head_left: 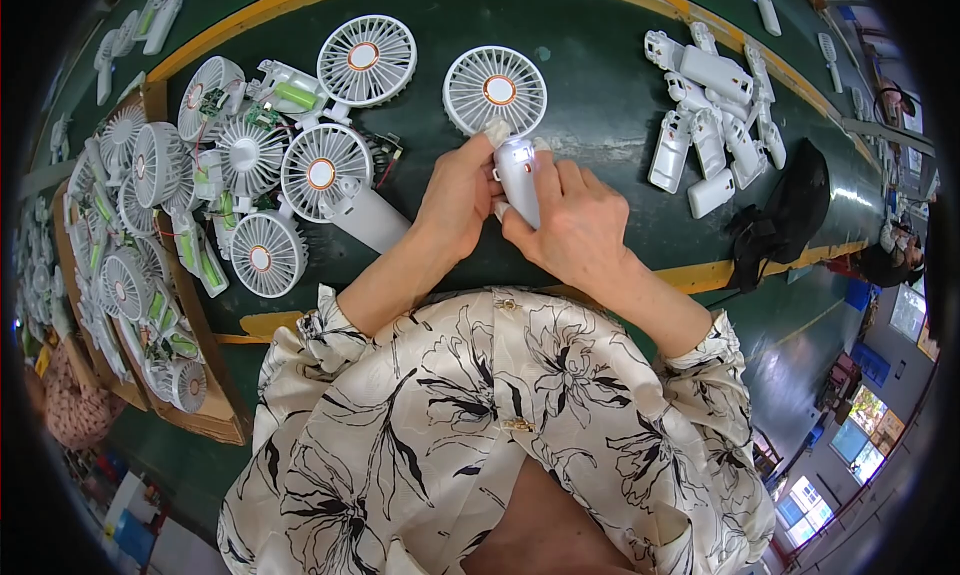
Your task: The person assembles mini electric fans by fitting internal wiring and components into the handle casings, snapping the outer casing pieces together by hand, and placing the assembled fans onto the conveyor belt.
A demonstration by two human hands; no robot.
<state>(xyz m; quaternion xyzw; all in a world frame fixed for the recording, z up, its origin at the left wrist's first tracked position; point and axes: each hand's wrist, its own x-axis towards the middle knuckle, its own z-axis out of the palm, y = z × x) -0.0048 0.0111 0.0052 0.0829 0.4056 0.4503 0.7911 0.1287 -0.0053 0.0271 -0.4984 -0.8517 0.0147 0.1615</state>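
A white hand-held fan (497, 92) with a round grille and an orange ring at its hub lies on the dark green table (600, 105). Both hands grip its white handle (518, 175). My left hand (458, 200) holds the handle from the left, thumb pressed near its top. My right hand (570, 220) wraps the handle from the right and below, covering its lower end.
A heap of white fans (300, 145), some open with green batteries and wires showing, lies at the left. Cardboard trays (215, 405) at the far left hold more. Several white handle shells (710, 125) lie at the right, beside a black bag (790, 210).
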